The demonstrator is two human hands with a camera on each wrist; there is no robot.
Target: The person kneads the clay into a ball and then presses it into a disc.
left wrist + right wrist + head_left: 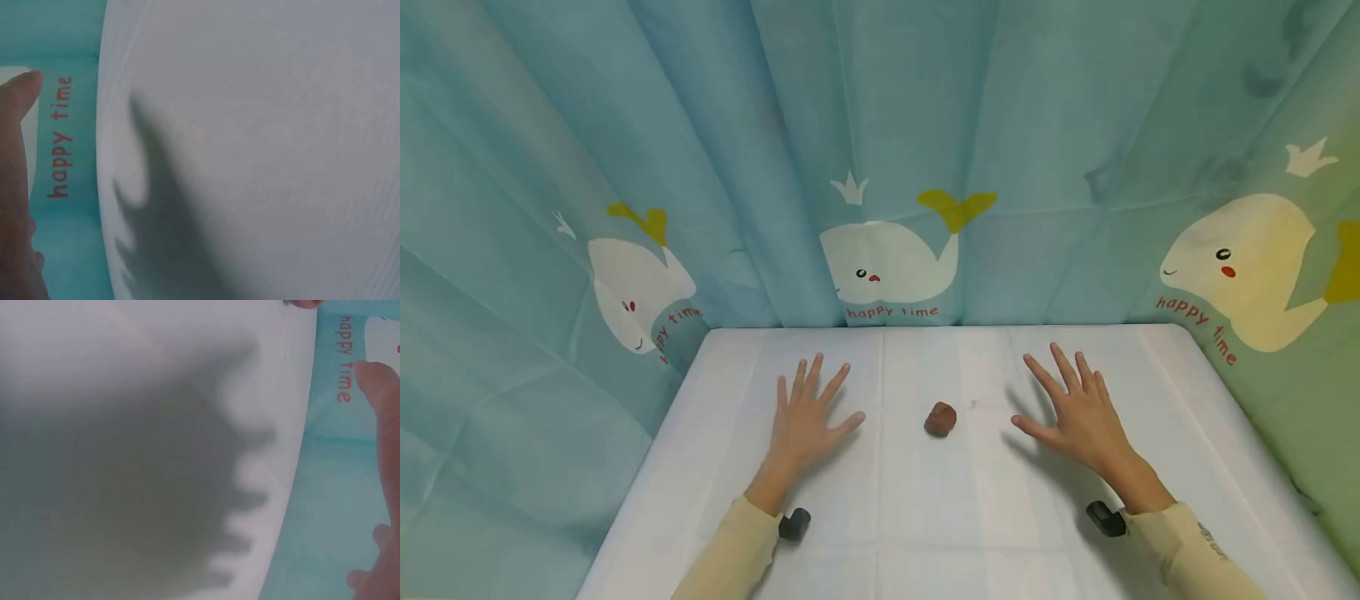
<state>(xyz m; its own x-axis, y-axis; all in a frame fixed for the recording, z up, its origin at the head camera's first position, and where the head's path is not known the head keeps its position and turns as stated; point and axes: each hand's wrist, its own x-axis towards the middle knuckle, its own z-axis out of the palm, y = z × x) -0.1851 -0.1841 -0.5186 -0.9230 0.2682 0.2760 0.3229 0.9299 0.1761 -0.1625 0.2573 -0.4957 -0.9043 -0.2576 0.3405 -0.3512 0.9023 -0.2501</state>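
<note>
A small reddish-brown lump (940, 419), rounded and uneven like clay, sits on the white-covered table between my two hands. To its left, my left hand (805, 421) is spread palm down with straight fingers and holds nothing. My right hand (1082, 417) is spread the same way to the right of the lump, with its shadow falling on the cloth beside it. In the right wrist view, the edge of the lump (305, 302) shows at the top. Only part of the left hand (15, 169) appears at the side of the left wrist view.
The table (925, 508) has a white cloth with fold lines. Behind and around it hangs a blue-green curtain (1045, 125) printed with white whales and "happy time". A dark wrist device (794, 525) sits at the left cuff, another device (1105, 518) at the right.
</note>
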